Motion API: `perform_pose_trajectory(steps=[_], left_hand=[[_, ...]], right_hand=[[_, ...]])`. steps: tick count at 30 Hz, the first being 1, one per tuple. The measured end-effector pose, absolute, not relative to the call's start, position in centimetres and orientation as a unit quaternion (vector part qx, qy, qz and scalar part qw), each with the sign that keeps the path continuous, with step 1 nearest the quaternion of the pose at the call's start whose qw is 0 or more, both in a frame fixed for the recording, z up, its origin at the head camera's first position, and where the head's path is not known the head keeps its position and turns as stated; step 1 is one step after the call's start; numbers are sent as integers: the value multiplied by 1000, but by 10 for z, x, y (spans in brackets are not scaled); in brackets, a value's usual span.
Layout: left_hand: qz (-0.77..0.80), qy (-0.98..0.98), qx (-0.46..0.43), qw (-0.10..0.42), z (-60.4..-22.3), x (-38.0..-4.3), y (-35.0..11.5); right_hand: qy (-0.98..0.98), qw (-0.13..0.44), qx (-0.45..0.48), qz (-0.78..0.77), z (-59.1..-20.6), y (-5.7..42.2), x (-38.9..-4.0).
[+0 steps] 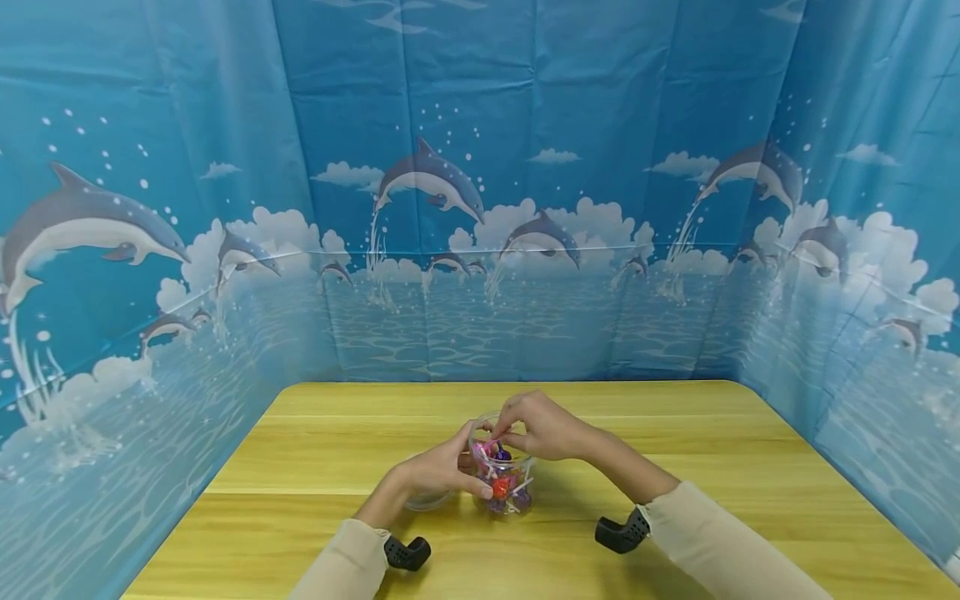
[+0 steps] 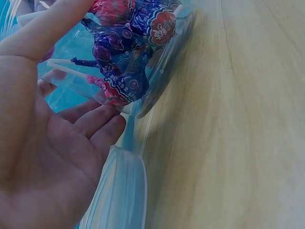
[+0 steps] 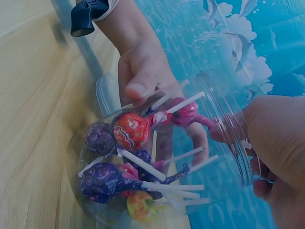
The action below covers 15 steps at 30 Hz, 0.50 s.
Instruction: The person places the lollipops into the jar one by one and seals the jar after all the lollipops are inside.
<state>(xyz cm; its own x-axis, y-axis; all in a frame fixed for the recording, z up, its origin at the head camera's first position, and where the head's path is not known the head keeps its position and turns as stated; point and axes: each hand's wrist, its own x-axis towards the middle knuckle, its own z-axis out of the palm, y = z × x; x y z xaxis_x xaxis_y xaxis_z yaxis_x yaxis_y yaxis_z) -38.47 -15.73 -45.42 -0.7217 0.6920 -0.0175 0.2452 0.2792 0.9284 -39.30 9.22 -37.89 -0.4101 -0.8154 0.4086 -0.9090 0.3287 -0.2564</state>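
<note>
A clear round jar [image 3: 224, 119] of wrapped lollipops stands upright on the table. My left hand [image 1: 442, 462] holds it from the left side, thumb in front and fingers round the back. My right hand [image 1: 543, 427] reaches into the mouth from the right, its fingertips pinching a pink-wrapped lollipop [image 3: 184, 112] by the stick end. Below that lie an orange-red lollipop [image 3: 131, 131], a purple one [image 3: 101, 181] and a yellow one [image 3: 141, 206], among several others. In the left wrist view, purple and red lollipops [image 2: 126, 86] show through the jar wall.
A clear round lid [image 1: 429, 501] lies on the table just left of the jar, partly behind the left hand. The yellow wood-grain table [image 1: 300, 467] meets a blue dolphin-print curtain [image 1: 525, 325] at the back and sides. Each wrist carries a black camera mount [image 1: 622, 533].
</note>
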Motion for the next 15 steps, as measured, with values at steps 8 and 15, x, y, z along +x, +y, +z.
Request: perform_pose_trajectory(steps=[8, 15], left_hand=[[516, 773, 297, 218, -455, -384, -159], [505, 775, 319, 205, -455, -386, -159]], right_hand=[[-826, 80, 502, 244, -380, 89, -391], [-807, 72, 460, 364, -401, 99, -387]])
